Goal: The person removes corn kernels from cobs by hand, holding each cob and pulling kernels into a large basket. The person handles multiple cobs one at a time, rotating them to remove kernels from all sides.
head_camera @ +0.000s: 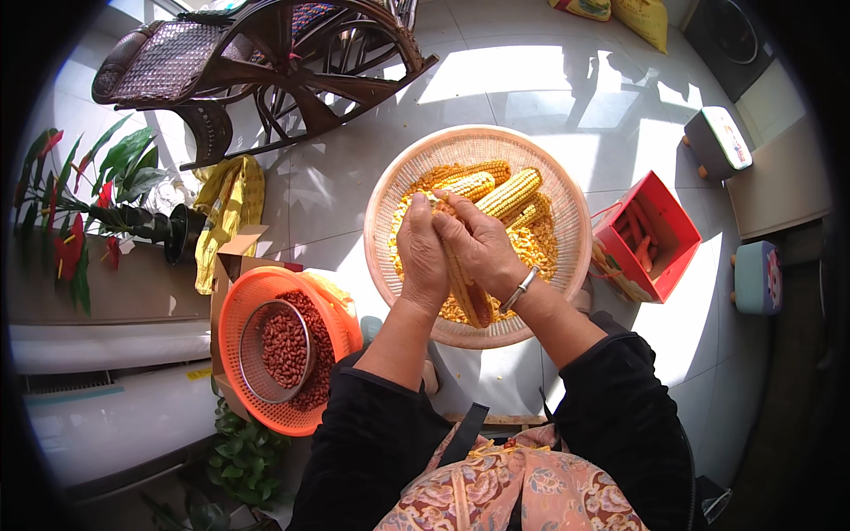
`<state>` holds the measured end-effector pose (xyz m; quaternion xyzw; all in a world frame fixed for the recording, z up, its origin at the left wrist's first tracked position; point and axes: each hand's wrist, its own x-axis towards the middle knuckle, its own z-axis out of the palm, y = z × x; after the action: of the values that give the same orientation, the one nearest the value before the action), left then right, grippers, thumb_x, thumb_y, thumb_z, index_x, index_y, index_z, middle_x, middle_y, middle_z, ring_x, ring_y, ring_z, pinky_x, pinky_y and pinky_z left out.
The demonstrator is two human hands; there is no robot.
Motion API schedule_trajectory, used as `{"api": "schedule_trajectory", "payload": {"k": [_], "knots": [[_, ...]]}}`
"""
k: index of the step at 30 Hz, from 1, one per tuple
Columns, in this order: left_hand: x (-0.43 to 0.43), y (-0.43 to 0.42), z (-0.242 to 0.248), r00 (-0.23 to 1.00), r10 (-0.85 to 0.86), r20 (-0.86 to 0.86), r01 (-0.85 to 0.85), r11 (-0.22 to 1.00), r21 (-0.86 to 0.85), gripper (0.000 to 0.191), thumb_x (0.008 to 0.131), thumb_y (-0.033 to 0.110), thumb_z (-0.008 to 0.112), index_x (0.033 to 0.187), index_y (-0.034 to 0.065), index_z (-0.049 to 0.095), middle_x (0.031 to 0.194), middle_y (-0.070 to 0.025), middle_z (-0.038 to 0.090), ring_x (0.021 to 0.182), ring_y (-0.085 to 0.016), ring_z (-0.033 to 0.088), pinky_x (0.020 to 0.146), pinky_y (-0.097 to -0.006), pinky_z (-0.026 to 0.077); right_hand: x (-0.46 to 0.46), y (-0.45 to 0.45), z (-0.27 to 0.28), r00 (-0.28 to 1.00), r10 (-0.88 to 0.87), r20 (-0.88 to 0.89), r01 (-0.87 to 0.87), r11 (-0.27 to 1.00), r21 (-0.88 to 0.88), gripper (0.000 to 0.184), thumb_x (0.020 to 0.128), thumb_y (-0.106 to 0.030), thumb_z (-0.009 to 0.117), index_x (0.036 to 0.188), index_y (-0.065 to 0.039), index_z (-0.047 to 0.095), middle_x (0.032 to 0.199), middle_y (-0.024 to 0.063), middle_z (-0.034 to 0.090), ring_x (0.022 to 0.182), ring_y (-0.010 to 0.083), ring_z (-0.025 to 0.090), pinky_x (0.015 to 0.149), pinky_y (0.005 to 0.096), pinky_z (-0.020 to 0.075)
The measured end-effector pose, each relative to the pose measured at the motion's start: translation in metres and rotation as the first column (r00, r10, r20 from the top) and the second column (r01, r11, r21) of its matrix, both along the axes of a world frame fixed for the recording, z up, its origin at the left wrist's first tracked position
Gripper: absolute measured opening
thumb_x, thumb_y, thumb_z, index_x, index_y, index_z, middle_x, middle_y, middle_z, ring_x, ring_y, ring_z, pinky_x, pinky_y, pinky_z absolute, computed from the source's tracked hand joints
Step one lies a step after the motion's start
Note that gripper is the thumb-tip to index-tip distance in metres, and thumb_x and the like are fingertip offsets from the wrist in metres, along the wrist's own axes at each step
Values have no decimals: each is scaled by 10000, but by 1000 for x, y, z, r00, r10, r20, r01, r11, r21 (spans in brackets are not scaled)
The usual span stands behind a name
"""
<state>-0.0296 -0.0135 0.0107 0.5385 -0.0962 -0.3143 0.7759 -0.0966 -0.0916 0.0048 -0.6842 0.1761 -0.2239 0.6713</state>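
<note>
A round plastic basket (392, 172) stands before me, holding whole yellow corn cobs (510, 191) and many loose corn kernels (531, 249). Over it, both my hands are closed around one partly stripped corn cob (465, 289), whose lower end slants down towards me, its reddish core showing. My left hand (423, 255) wraps the cob from the left, thumb up. My right hand (481, 242) covers it from the right, its fingers meeting the left hand near the cob's upper end. A metal bracelet circles my right wrist. The palms and part of the cob are hidden.
An orange basket (232, 332) at the left holds red beans and a metal sieve (247, 358) with more beans. A red box (677, 249) with cobs stripped of kernels stands right. A wicker rocking chair (312, 86), potted plant (129, 219) and small stools (720, 143) stand around.
</note>
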Motion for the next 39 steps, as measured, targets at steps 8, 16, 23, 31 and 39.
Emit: {"api": "schedule_trajectory", "payload": {"k": [8, 16, 23, 31, 39], "knots": [[3, 0, -9, 982, 58, 181, -79, 991, 111, 516, 1056, 461, 380, 1073, -6, 599, 981, -82, 606, 919, -137, 534, 833, -297, 460, -1, 8, -1, 991, -123, -54, 119, 990, -81, 426, 1046, -297, 512, 1320, 23, 576, 1095, 197, 698, 1030, 260, 670, 913, 337, 513], [4, 4, 6, 997, 73, 34, -74, 997, 5, 523, 1065, 450, 349, 1035, -6, 605, 986, -75, 627, 880, -139, 580, 795, -296, 486, 3, 15, -3, 996, -76, -45, 68, 984, -164, 557, 1018, -406, 538, 1364, 30, 510, 1083, 244, 671, 1024, 386, 657, 905, 396, 513], [4, -1, -2, 993, 114, 26, -114, 993, -9, 536, 1067, 459, 335, 1039, -6, 599, 999, -72, 627, 898, -142, 583, 810, -297, 488, 9, 19, -10, 988, -155, 20, 155, 953, -259, 387, 1049, -287, 502, 1271, 19, 585, 1012, 229, 677, 945, 348, 672, 844, 400, 525], [1, 0, 7, 994, 111, -9, -111, 994, -6, 567, 1057, 491, 347, 1127, -19, 586, 1046, -87, 625, 945, -158, 601, 860, -300, 497, 6, 13, -5, 992, -130, 8, 129, 978, -166, 376, 1065, -302, 503, 1240, 2, 635, 910, 110, 722, 836, 118, 653, 753, 278, 534], [12, 3, 4, 992, 120, -23, -120, 993, -7, 582, 1056, 500, 355, 1169, -25, 578, 1048, -87, 627, 953, -162, 605, 872, -300, 503, 9, 10, -14, 996, -92, -18, 92, 995, -28, 551, 1019, -453, 546, 1286, 27, 594, 987, 192, 719, 936, 245, 702, 820, 353, 536]]}}
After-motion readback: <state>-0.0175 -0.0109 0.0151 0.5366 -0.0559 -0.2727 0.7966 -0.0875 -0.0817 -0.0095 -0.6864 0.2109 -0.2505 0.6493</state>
